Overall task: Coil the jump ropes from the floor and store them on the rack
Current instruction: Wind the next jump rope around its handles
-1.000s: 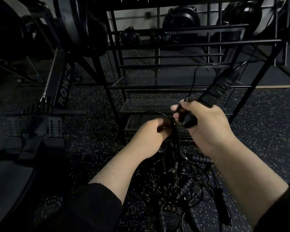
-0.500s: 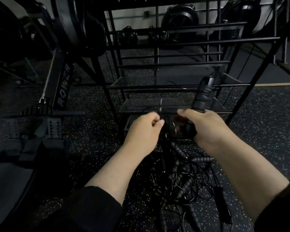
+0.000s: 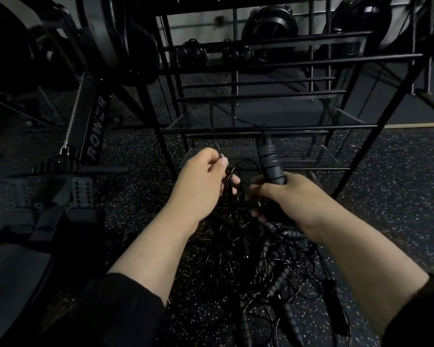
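Note:
A tangle of black jump ropes [image 3: 268, 276] with ribbed handles lies on the speckled floor in front of me. My right hand [image 3: 286, 196] grips one black ribbed handle [image 3: 269, 160], which stands nearly upright above my fist. Its thin cord [image 3: 236, 169] loops across to my left hand [image 3: 206, 179], which pinches the cord between thumb and fingers. Both hands hover above the pile, just in front of the black metal rack [image 3: 268, 128] with wire mesh shelves.
A rowing machine [image 3: 93, 126] marked ROWER with its footplates stands to the left. Kettlebells [image 3: 191, 53] and round weights sit on the rack's upper shelves. Speckled rubber floor [image 3: 398, 184] spreads to the right.
The handle in my right hand has swung from pointing up-right to nearly upright. My left hand has risen and now pinches the cord closer to my right hand.

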